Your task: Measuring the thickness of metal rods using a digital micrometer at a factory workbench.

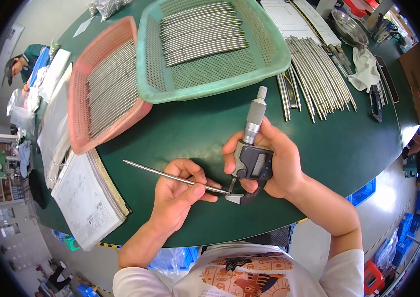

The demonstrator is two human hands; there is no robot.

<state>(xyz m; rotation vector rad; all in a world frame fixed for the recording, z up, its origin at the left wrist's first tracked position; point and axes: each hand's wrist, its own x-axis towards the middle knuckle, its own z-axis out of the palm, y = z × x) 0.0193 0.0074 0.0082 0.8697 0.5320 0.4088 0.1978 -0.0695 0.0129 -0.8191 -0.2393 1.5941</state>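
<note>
My left hand (179,192) is closed on a thin metal rod (163,174), pinching it between thumb and fingers. The rod slants from upper left down to the right. Its right end lies at the measuring gap of a digital micrometer (253,153); whether the jaws touch it I cannot tell. Wrapped round the micrometer's dark frame is my right hand (282,161), its thumb and fingers on either side of the small display. The silver thimble points up and away from me, and the curved end with the anvil is lowest, near the rod's tip.
A green plastic basket (210,91) holding rods stands at the back, beside a pink basket (78,119) also full of rods. More rods (319,76) lie loose at the right, near a white cloth (363,69). Printed papers (88,198) lie at the left. Another person (22,67) is beyond.
</note>
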